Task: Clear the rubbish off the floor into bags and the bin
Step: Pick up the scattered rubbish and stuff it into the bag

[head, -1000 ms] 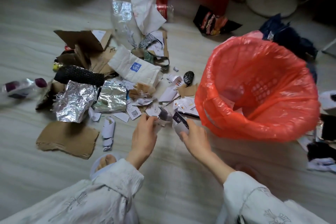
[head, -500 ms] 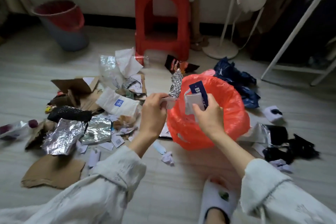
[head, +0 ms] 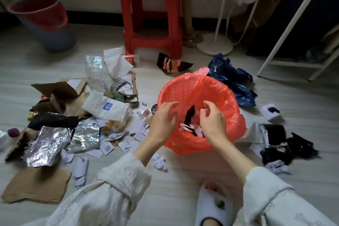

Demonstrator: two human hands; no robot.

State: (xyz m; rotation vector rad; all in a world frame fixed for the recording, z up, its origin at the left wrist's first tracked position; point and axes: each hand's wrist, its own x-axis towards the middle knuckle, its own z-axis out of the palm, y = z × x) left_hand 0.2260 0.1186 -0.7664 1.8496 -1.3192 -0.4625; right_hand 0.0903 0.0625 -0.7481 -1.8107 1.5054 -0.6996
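Observation:
A bin lined with an orange-red bag stands on the floor in front of me, with paper scraps and a dark wrapper inside. My left hand hovers over the bin's near left rim, fingers loosely spread, holding nothing. My right hand hangs over the bin's mouth with relaxed, slightly curled fingers, also holding nothing. Left of the bin lies a heap of rubbish: crumpled foil, torn cardboard, a white paper package and several paper scraps.
A red plastic stool stands behind the heap, a second lined bin at far left. A blue bag, snack wrapper, black scraps and a white rack leg lie right. My slippered foot is below.
Both hands lifted scraps from the floor up to the bin, then let them go into it. Now both hands are free over the bin's mouth.

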